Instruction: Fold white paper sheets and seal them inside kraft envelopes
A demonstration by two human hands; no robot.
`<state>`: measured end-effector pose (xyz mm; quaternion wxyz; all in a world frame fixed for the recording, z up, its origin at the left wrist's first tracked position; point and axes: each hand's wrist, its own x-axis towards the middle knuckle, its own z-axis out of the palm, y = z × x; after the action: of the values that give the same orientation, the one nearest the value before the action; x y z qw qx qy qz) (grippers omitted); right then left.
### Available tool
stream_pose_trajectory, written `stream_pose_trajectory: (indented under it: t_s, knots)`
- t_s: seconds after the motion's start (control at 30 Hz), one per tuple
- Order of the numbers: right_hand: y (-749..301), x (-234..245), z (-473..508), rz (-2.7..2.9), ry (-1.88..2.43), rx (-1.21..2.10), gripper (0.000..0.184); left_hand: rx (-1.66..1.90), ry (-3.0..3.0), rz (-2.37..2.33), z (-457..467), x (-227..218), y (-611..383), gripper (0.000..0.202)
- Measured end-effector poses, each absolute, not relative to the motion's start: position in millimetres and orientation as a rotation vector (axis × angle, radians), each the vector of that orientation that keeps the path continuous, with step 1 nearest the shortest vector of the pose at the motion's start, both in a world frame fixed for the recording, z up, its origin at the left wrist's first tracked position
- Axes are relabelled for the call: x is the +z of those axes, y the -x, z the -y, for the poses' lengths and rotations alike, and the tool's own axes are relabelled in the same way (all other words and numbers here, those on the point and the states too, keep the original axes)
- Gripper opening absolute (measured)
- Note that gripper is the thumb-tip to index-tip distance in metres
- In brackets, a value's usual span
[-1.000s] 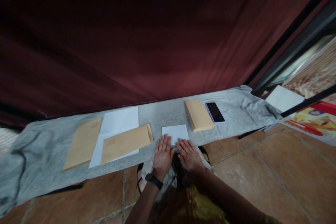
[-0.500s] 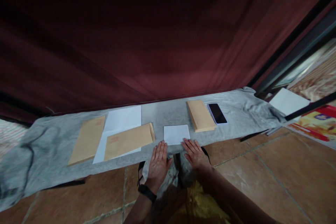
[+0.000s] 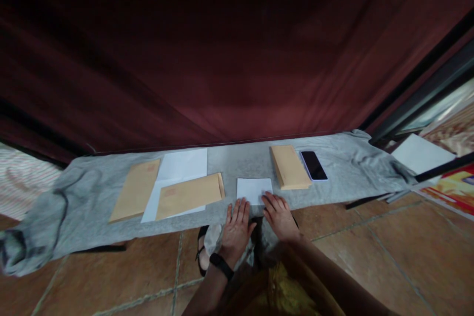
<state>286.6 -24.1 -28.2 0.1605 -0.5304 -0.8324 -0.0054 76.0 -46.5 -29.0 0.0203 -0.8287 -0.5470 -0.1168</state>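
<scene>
A white sheet of paper [image 3: 254,189], small and rectangular as if folded, lies flat at the front of the grey cloth. My left hand [image 3: 237,226] rests at its near left corner, palm down, fingers stretched out and touching the edge. On the near right corner lie the fingertips of my right hand [image 3: 279,215], slightly spread with the palm down. Neither hand grips anything. Left of the paper is a brown envelope [image 3: 190,195], lying over a larger creased white sheet [image 3: 185,163]. To the right sits a stack of brown envelopes [image 3: 291,167].
Another brown envelope [image 3: 137,187] lies farther left. A phone [image 3: 314,165] with a dark screen is right of the stack. The grey cloth [image 3: 237,158] covers a narrow bench against a dark red curtain [image 3: 237,84]. A white board-like sheet [image 3: 422,153] stands beyond the right end.
The view has shifted, so the things on the cloth appear slightly farther right. My right fingers have moved a little further onto the folded paper; my left hand stays at its near edge.
</scene>
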Motion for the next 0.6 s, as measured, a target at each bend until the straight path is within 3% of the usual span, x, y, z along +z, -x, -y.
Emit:
stream_pose_trajectory:
  t_s: [0.33, 0.6]
  knots:
    - [-272.6, -14.2, 1.1, 2.529, 1.562, -0.046, 0.04, -0.303, 2.635, 1.796, 32.5, -12.3, -67.4, 0.046]
    - [-264.2, 5.4, -12.3, 2.76, 1.57, -0.089, 0.041, -0.061, 2.65, 1.777, 14.2, -0.4, -71.0, 0.055]
